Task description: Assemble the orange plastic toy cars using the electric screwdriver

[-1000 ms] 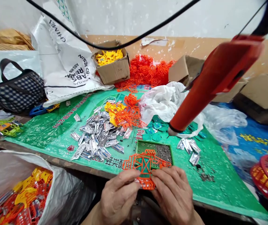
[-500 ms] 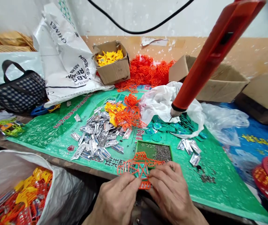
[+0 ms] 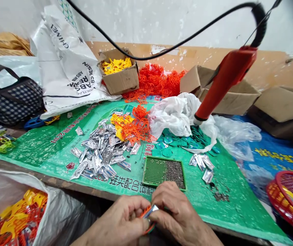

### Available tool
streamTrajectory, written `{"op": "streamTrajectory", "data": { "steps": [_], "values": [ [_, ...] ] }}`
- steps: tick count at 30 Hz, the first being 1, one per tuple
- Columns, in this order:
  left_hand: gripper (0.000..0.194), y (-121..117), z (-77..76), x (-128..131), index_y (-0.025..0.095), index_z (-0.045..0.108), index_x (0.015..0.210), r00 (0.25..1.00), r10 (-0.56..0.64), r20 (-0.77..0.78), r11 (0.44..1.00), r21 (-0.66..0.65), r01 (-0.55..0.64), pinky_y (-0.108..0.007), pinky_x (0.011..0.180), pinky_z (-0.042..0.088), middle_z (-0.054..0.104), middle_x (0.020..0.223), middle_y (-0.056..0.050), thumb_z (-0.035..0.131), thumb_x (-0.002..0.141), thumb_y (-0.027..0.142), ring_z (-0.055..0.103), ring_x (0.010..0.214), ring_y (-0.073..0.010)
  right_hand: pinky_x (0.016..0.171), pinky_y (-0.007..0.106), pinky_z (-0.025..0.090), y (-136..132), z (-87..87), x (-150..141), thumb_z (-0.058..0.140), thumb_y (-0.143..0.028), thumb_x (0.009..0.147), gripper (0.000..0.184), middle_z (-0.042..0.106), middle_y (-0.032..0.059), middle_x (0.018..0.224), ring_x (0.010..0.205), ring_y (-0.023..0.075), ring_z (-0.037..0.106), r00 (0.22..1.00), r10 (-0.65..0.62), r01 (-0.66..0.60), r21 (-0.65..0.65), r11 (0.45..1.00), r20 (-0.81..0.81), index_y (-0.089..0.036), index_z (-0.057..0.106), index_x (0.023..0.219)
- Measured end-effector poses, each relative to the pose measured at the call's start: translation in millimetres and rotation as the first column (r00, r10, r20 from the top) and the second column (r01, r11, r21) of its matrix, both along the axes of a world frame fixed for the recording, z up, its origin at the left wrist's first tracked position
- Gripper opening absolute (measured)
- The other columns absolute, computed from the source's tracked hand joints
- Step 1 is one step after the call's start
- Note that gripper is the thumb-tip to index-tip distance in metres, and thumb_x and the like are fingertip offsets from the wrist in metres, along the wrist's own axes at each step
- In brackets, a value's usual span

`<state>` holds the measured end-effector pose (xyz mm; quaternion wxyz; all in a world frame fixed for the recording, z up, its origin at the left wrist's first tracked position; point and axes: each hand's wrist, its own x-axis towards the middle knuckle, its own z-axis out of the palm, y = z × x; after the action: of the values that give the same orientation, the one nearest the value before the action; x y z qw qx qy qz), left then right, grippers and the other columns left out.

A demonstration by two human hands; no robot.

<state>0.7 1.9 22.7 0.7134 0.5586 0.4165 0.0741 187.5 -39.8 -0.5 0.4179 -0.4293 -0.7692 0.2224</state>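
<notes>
Close to the table's front edge, my left hand (image 3: 126,218) and my right hand (image 3: 178,213) are both closed on a small orange plastic frame (image 3: 145,212), now turned nearly edge-on. A shiny silver piece (image 3: 152,210) shows against it between my thumbs. My fingers cover most of the frame. Just beyond my right hand lies a green tray (image 3: 154,171) with small dark metal parts, apparently screws, heaped at its right side. Above the table hangs a red electric screwdriver (image 3: 224,80), touched by neither hand.
Silver pieces (image 3: 97,153) lie piled left of the tray, beside orange frames (image 3: 138,128). Teal parts (image 3: 200,136) spill from a white bag (image 3: 172,112). At lower left stands a sack (image 3: 61,208) holding orange and yellow parts; a red basket (image 3: 287,205) is at right.
Both hands have tilted the orange frame from flat to nearly edge-on, and a silver piece now shows on it. The screwdriver hangs farther back and looks smaller.
</notes>
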Motion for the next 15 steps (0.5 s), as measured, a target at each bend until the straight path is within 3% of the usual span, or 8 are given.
{"op": "streamTrajectory", "data": {
  "steps": [3, 4, 5, 7, 8, 9, 12, 15],
  "values": [
    [0.015, 2.4, -1.1, 0.6, 0.014, 0.072, 0.076, 0.971, 0.192, 0.143, 0.950, -0.274, -0.148, -0.021, 0.054, 0.031, 0.054, 0.060, 0.003, 0.068, 0.065, 0.024, 0.040, 0.054, -0.0092, 0.083, 0.036, 0.053, 3.5, 10.0, 26.4, 0.061, -0.032, 0.094, 0.017, 0.068, 0.0081, 0.109, 0.100, 0.0203, 0.064, 0.960, -0.278, 0.279, 0.115, 0.954, -0.021, -0.021, 0.064, 0.107],
    [0.015, 3.6, -2.0, -0.1, 0.014, 0.073, 0.074, 0.953, 0.257, 0.162, 0.925, -0.327, -0.194, -0.020, 0.053, 0.031, 0.056, 0.059, 0.002, 0.069, 0.063, 0.023, 0.040, 0.052, -0.0085, 0.088, 0.039, 0.052, 7.4, 15.4, 40.4, 0.065, -0.031, 0.092, 0.020, 0.067, 0.0079, 0.113, 0.104, 0.0219, 0.063, 0.904, -0.421, 0.428, 0.160, 0.890, -0.075, -0.023, 0.066, 0.110],
    [0.015, 4.8, -2.7, -0.9, 0.013, 0.074, 0.073, 0.933, 0.317, 0.171, 0.901, -0.362, -0.240, -0.020, 0.052, 0.031, 0.057, 0.059, 0.002, 0.071, 0.062, 0.022, 0.041, 0.051, -0.0080, 0.093, 0.043, 0.049, 13.2, 21.4, 56.2, 0.069, -0.030, 0.089, 0.020, 0.067, 0.0064, 0.110, 0.106, 0.0233, 0.062, 0.808, -0.568, 0.589, 0.192, 0.785, -0.156, -0.026, 0.068, 0.108],
    [0.016, 7.1, -3.2, -2.8, 0.012, 0.075, 0.074, 0.890, 0.418, 0.181, 0.861, -0.392, -0.324, -0.018, 0.052, 0.033, 0.061, 0.061, 0.000, 0.073, 0.061, 0.022, 0.045, 0.052, -0.0073, 0.093, 0.045, 0.048, 30.4, 34.4, 89.3, 0.078, -0.028, 0.080, 0.031, 0.064, 0.0058, 0.114, 0.106, 0.0250, 0.061, 0.602, -0.697, 0.793, 0.193, 0.578, -0.388, -0.029, 0.071, 0.110],
    [0.017, 7.8, -2.9, -3.7, 0.012, 0.076, 0.075, 0.870, 0.457, 0.186, 0.844, -0.399, -0.358, -0.018, 0.053, 0.035, 0.064, 0.063, -0.001, 0.074, 0.062, 0.022, 0.048, 0.053, -0.0075, 0.088, 0.043, 0.050, 41.4, 40.7, 104.4, 0.083, -0.026, 0.074, 0.039, 0.064, 0.0058, 0.115, 0.105, 0.0251, 0.062, 0.570, -0.647, 0.801, 0.167, 0.575, -0.507, -0.030, 0.071, 0.111],
    [0.019, 8.3, -2.5, -4.5, 0.012, 0.077, 0.078, 0.851, 0.489, 0.192, 0.829, -0.405, -0.385, -0.018, 0.055, 0.037, 0.066, 0.065, -0.002, 0.075, 0.062, 0.022, 0.051, 0.054, -0.0080, 0.086, 0.041, 0.050, 53.3, 46.5, 117.3, 0.084, -0.025, 0.071, 0.045, 0.064, 0.0053, 0.117, 0.106, 0.0244, 0.062, 0.564, -0.603, 0.780, 0.121, 0.614, -0.564, -0.032, 0.071, 0.114],
    [0.020, 9.0, -1.7, -7.7, 0.013, 0.078, 0.083, 0.812, 0.547, 0.204, 0.800, -0.413, -0.435, -0.018, 0.059, 0.043, 0.072, 0.072, -0.004, 0.078, 0.065, 0.022, 0.059, 0.059, -0.0102, 0.082, 0.034, 0.051, 89.0, 60.2, 137.3, 0.086, -0.024, 0.067, 0.059, 0.062, 0.0039, 0.129, 0.118, 0.0227, 0.058, 0.638, -0.464, 0.619, 0.052, 0.783, -0.614, -0.033, 0.067, 0.122],
    [0.018, 10.6, -3.6, -11.7, 0.013, 0.078, 0.082, 0.801, 0.559, 0.217, 0.792, -0.426, -0.437, -0.018, 0.061, 0.046, 0.073, 0.071, -0.004, 0.080, 0.067, 0.023, 0.061, 0.061, -0.0110, 0.079, 0.034, 0.053, 115.7, 70.9, 130.4, 0.089, -0.029, 0.058, 0.056, 0.069, 0.0055, 0.115, 0.103, 0.0223, 0.065, 0.702, -0.359, 0.405, -0.069, 0.912, -0.615, -0.025, 0.071, 0.110]
  ]
}}
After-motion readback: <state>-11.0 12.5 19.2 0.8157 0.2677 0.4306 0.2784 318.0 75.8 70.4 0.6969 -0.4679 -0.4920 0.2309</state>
